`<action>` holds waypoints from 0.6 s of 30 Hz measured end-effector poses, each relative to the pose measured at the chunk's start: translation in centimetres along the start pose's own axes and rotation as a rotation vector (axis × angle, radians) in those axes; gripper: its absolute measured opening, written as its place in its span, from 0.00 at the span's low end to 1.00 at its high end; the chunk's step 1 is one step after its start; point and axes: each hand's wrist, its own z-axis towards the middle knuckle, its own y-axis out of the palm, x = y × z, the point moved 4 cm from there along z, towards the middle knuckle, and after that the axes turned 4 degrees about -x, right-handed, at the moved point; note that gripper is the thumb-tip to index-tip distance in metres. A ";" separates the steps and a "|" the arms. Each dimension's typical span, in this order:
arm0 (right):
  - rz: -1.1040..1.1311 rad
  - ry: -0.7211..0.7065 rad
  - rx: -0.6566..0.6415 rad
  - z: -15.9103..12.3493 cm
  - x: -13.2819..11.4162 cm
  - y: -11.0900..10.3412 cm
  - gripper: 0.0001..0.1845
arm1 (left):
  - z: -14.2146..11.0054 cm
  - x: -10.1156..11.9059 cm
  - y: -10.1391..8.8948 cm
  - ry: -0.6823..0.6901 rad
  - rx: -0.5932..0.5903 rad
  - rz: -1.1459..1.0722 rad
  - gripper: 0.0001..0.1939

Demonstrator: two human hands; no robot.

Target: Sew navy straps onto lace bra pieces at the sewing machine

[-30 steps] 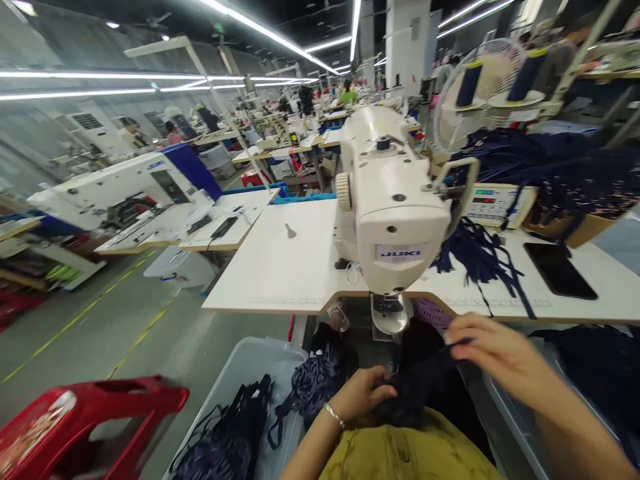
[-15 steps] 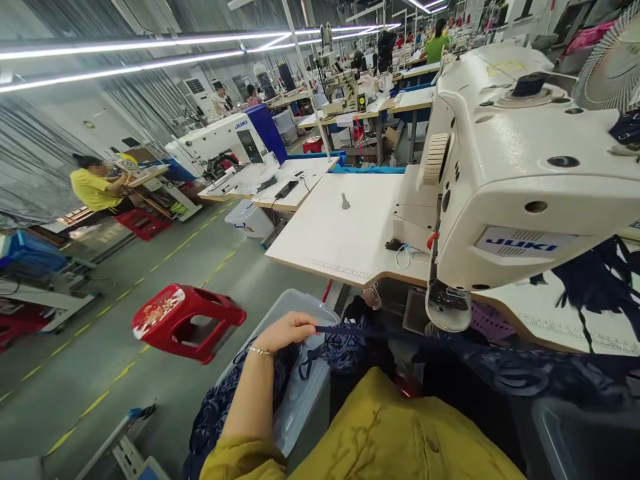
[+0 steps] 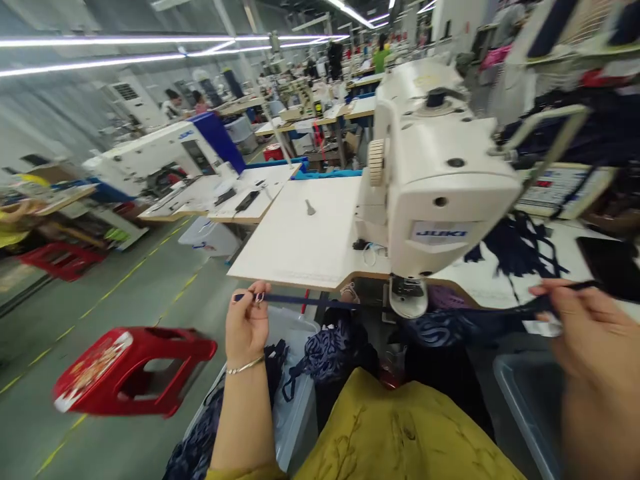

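Note:
My left hand (image 3: 247,325) is raised in front of the table edge, its fingers pinched on one end of a thin dark navy strap (image 3: 320,301). The strap runs level to the right, under the head of a white Juki sewing machine (image 3: 435,193). My right hand (image 3: 583,323), blurred at the right edge, is closed on the other end, where the strap joins dark patterned fabric (image 3: 450,327). Both hands hold the strap stretched out just below the machine's needle area (image 3: 407,297).
A white work table (image 3: 300,240) carries the machine, loose navy straps (image 3: 515,250) and a black phone (image 3: 610,263). Clear bins (image 3: 295,413) of dark garments stand by my lap. A red plastic stool (image 3: 133,367) stands on the grey floor to the left. Other sewing stations and workers fill the hall behind.
My left hand has risen from the bin up to table height with the strap end. My right hand has come into view at the right, pulling the strap taut. The view swung right.

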 end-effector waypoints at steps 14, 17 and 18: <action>-0.577 -0.766 -0.554 -9.1 -5.6 10.6 0.12 | -11.4 -1.4 19.9 -0.092 -0.779 0.423 0.12; -0.688 -0.893 -0.506 -9.5 -5.6 11.0 0.12 | -11.6 -1.2 19.7 0.049 -0.756 0.570 0.10; -0.709 -0.909 -0.497 -9.5 -5.5 11.0 0.12 | -11.7 -1.2 19.6 0.081 -0.763 0.608 0.09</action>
